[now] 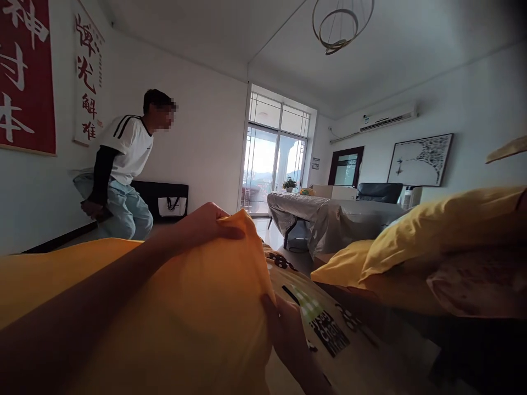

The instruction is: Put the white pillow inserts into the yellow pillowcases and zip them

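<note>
A yellow cushion (197, 307) fills the lower left, close to the camera. My left hand (206, 222) is closed over its top edge, thumb pressed on the fabric. My right hand (286, 329) grips its lower right edge, fingers tucked behind the fabric. Beneath it lies a cream cloth with black print (325, 323). A second yellow cushion (432, 236) lies at the right, apart from both hands.
A person in a white top (123, 164) leans forward at the left wall, beside a dark bench with a white bag (172, 206). A table under a grey cover (329, 216) stands mid-room before glass doors (272, 164). A black chair (379, 192) sits behind it.
</note>
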Tool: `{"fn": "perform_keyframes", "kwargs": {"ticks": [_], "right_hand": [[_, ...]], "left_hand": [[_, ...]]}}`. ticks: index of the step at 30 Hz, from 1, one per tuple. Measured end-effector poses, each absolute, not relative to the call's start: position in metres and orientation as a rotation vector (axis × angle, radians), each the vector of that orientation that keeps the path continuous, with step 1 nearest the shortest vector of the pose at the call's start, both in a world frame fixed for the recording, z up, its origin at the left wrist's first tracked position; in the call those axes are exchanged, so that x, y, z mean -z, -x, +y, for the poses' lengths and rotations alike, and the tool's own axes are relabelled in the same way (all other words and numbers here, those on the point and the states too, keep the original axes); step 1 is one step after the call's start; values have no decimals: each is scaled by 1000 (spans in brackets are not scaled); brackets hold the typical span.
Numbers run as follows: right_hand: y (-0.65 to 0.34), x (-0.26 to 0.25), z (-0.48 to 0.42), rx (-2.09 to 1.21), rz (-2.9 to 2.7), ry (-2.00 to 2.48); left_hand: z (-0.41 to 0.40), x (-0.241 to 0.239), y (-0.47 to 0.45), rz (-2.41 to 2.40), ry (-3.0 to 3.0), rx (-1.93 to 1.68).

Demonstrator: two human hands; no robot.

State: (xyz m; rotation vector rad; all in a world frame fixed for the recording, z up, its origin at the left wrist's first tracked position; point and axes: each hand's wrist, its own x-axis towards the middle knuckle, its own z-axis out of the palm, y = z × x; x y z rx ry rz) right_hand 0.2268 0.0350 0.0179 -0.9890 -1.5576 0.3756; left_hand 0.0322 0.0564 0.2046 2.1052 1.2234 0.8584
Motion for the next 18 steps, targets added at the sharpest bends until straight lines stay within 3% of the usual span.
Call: {"fn": "perform_keyframes", "kwargs": {"ticks": [5, 12, 18], "right_hand": [[-204, -19, 40, -609, -1423, 954], [-176, -27, 30, -554, -1141, 878], [-190, -21, 36, -772, -1267, 799]], "left_hand": [[47, -207, -44, 1187, -2141, -815], [50, -212, -53, 1290, -2620, -965], [49, -212, -50, 1213, -2192, -791]]}}
